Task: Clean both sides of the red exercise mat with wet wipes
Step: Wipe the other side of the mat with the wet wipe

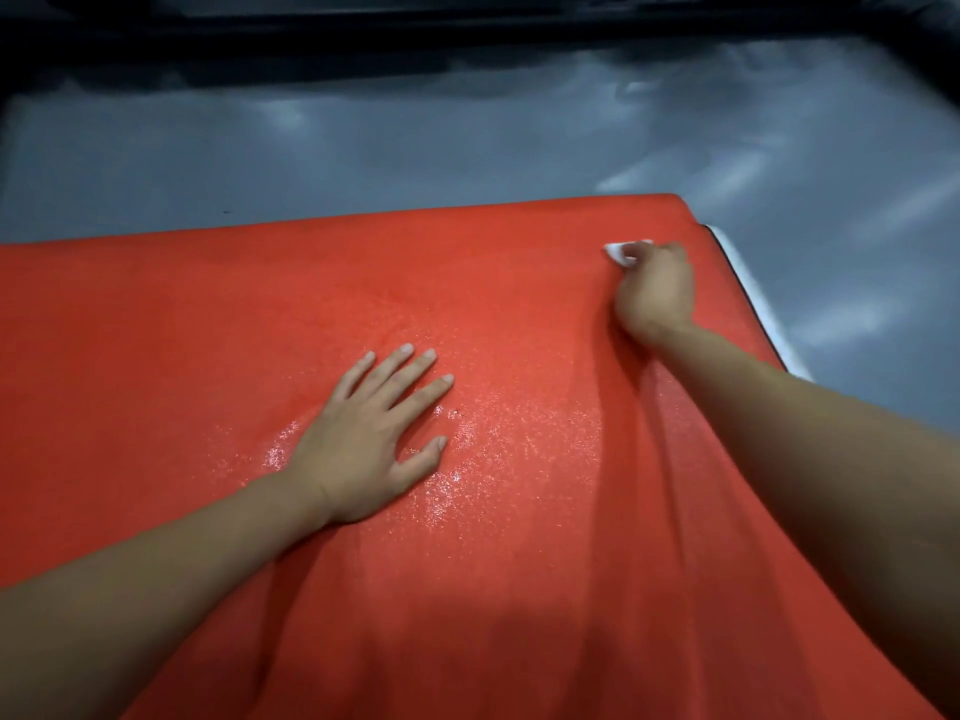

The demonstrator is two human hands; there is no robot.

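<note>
The right hand (655,291) grips a wet wipe (621,252) near the red mat's (519,589) far corner. The left hand (371,439) presses flat, fingers (415,371) spread. Next probably comes wiping the dry areas.

Prob. gym/studio: glossy grey floor (363,148), red exercise mat (260,304), dark frame (467,28) behind.

The red exercise mat (519,314) is spread flat on a grey floor; a wet sheen is seen mid-surface. A crumpled white wet wipe (621,252) is pressed near its far right corner — mostly hidden.

Both forearms bare, no sleeves or jewellery.
</note>
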